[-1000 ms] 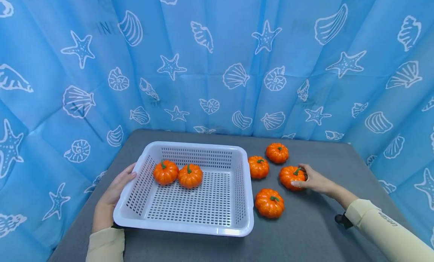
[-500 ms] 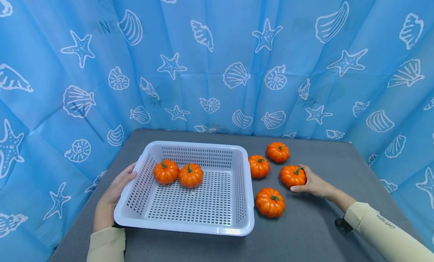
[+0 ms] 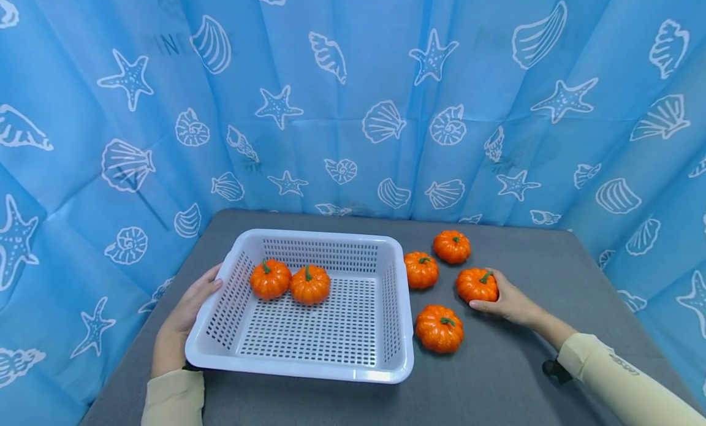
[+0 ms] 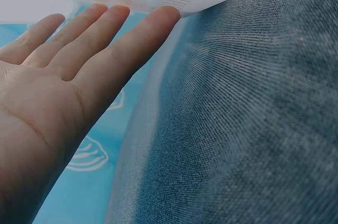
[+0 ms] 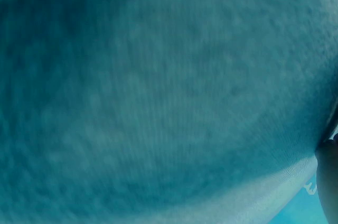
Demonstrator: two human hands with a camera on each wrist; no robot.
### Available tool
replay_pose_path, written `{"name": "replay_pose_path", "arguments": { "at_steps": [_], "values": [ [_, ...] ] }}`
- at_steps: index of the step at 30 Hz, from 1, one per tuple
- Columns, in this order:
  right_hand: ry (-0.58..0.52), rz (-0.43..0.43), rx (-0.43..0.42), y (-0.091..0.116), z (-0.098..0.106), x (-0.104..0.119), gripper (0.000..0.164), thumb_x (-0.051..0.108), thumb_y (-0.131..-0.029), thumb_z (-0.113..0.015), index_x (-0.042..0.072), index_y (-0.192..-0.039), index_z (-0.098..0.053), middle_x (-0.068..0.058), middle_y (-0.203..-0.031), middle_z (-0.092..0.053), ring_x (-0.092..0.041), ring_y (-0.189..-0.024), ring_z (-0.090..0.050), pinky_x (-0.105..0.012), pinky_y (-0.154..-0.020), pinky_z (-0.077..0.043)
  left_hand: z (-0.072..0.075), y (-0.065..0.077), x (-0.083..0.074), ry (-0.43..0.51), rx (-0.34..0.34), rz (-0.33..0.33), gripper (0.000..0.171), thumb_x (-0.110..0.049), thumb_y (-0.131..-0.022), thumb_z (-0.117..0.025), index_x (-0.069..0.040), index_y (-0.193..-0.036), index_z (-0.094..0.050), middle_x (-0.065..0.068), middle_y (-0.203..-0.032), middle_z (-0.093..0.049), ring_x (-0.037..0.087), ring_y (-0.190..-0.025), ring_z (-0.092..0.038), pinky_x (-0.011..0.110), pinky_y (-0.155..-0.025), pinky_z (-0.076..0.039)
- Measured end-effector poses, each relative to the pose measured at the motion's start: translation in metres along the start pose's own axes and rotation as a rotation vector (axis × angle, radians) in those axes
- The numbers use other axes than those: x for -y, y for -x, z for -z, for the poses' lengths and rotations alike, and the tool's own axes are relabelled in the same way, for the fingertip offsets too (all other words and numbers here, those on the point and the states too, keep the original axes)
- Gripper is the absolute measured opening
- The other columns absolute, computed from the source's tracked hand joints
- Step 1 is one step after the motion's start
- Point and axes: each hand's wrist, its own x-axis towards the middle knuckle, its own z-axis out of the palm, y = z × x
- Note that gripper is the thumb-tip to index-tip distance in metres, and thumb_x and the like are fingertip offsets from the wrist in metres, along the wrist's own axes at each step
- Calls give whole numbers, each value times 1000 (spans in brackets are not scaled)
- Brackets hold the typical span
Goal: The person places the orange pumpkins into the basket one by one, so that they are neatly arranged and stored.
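My right hand [image 3: 513,301] grips a small orange pumpkin [image 3: 474,285] on the table, the thumb along its near side and the other fingers mostly hidden behind it. In the right wrist view, only a dark bit of the hand [image 5: 328,182] shows at the right edge. My left hand [image 3: 190,303] rests against the left side of a white plastic basket [image 3: 298,374]. Its straight fingers touch the basket's outer wall in the left wrist view. Two orange pumpkins [image 3: 270,280] sit inside the basket, side by side towards the back left.
Three more pumpkins lie right of the basket: one by its wall [image 3: 421,271], one farther back [image 3: 452,247] and one in front [image 3: 439,330]. Grey cloth covers the table [image 3: 529,254]. A blue curtain with white seashells [image 3: 342,119] hangs behind and at both sides.
My right hand's thumb has slid lower along the near side of the pumpkin, and the hand has settled closer round it. The left hand and the basket stay put.
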Motion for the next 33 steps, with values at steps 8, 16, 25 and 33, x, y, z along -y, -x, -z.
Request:
{"name": "replay_pose_path", "arguments": {
  "at_steps": [8, 16, 25, 33],
  "values": [
    [-1, 15, -47, 0, -3, -3, 88, 44, -86, -66, -2, -143, -17, -26, -131, -44, -32, -106, -51, -51, -89, -44, 1, -1, 1, 7, -7, 10, 52, -27, -103, -31, -27, -152, -13, 6, -133, -50, 30, -108, -62, 57, -83, -51],
    [8, 14, -54, 1, -4, 2, 87, 43, -85, -67, -2, -142, -18, -26, -131, -44, -32, -107, -51, -52, -90, -44, 0, 0, 1, 5, -10, 16, 53, -27, -103, -31, -26, -152, -12, 7, -136, -47, 30, -109, -60, 57, -85, -51],
    [27, 8, -100, 2, -4, 5, 92, 44, -85, -67, -6, -142, -16, -30, -132, -41, -37, -109, -50, -55, -90, -45, 0, -1, 0, 7, 8, 7, 53, -27, -103, -31, -25, -153, -12, 5, -136, -49, 31, -110, -60, 56, -86, -51],
    [23, 24, -172, -1, 2, 14, 93, 41, -83, -70, -7, -142, -17, -30, -129, -42, -38, -107, -51, -51, -88, -47, -1, 0, 2, -6, -47, 37, 53, -31, -102, -34, -31, -152, -14, 9, -138, -44, 34, -110, -60, 57, -85, -50]
  ]
}}
